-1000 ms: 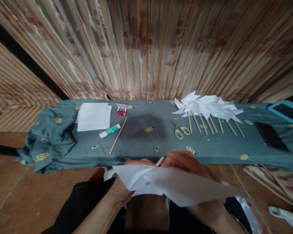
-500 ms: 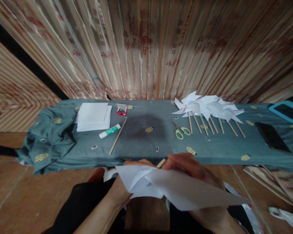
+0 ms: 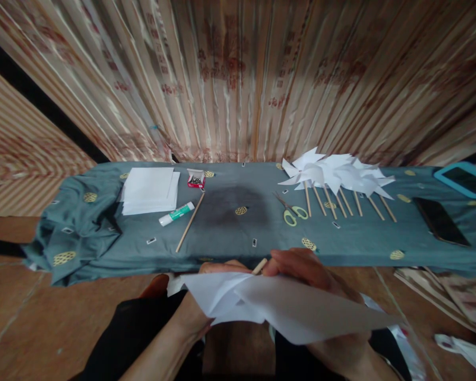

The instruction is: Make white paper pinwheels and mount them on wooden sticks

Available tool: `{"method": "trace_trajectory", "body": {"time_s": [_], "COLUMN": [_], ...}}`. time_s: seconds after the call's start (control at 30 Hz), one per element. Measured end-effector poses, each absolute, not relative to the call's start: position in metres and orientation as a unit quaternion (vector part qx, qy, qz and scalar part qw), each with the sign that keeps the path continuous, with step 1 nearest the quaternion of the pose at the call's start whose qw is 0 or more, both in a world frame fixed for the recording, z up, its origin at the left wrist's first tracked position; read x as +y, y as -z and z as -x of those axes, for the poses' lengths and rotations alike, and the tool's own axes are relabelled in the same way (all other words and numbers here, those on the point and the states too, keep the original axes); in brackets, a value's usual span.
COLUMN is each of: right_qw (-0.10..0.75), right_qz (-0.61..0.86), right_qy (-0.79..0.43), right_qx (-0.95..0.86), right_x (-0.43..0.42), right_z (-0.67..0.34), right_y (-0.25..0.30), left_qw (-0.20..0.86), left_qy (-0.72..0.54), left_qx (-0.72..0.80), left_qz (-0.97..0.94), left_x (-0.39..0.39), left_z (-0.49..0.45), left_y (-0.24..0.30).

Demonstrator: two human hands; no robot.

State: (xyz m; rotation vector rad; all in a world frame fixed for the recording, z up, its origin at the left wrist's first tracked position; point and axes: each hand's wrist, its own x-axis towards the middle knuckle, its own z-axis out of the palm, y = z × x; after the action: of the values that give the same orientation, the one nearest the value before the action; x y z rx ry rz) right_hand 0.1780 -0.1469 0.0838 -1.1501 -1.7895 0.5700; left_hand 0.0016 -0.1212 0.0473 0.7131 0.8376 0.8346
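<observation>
Striped curtain [image 3: 222, 79] behind cloth-covered table [image 3: 226, 233], brown tiled floor [image 3: 43, 328] beneath

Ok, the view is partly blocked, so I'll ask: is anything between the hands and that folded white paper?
Nothing visible is. The left hand and right hand are right behind the folded paper; the end of a wooden stick shows between them. The paper covers much of both hands, hiding their exact grip.
</observation>
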Motion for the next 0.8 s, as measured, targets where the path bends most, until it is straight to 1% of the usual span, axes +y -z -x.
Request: {"method": "trace_trajectory", "body": {"time_s": [0.1, 0.2, 0.27, 0.4, 0.6, 0.73, 0.8], "right_qw": [0.485, 0.55, 0.56, 0.513, 0.501, 0.48, 0.441], "right_qz": [0.457, 0.439, 0.456, 0.538, 0.515, 0.529, 0.555], "right_qy": [-0.254, -0.343, -0.398, -0.45, -0.594, -0.6, -0.585], "right_qx": [-0.701, -0.623, -0.566, -0.494, -0.362, -0.36, -0.394], "right_x": [-0.149, -0.151, -0.149, -0.133, -0.103, -0.088, -0.08], "right_z": [-0.176, -0.172, -0.171, -0.171, -0.171, -0.17, -0.17], "right_y": [-0.08, -0.078, -0.078, -0.071, -0.034, -0.01, -0.002], "left_qw": [0.763, 0.751, 0.746, 0.743, 0.747, 0.728, 0.718], "left_qy": [-0.39, -0.405, -0.407, -0.4, -0.452, -0.5, -0.515], "left_qx": [0.387, 0.393, 0.418, 0.444, 0.429, 0.437, 0.444], "left_qz": [-0.34, -0.345, -0.321, -0.302, -0.233, -0.168, -0.147], "left_x": [-0.122, -0.125, -0.126, -0.125, -0.118, -0.113, -0.111], "left_z": [-0.001, 0.001, 0.003, -0.002, -0.022, -0.031, -0.032], "left_y": [-0.049, -0.05, -0.045, -0.03, -0.01, 0.004, 0.012]}}
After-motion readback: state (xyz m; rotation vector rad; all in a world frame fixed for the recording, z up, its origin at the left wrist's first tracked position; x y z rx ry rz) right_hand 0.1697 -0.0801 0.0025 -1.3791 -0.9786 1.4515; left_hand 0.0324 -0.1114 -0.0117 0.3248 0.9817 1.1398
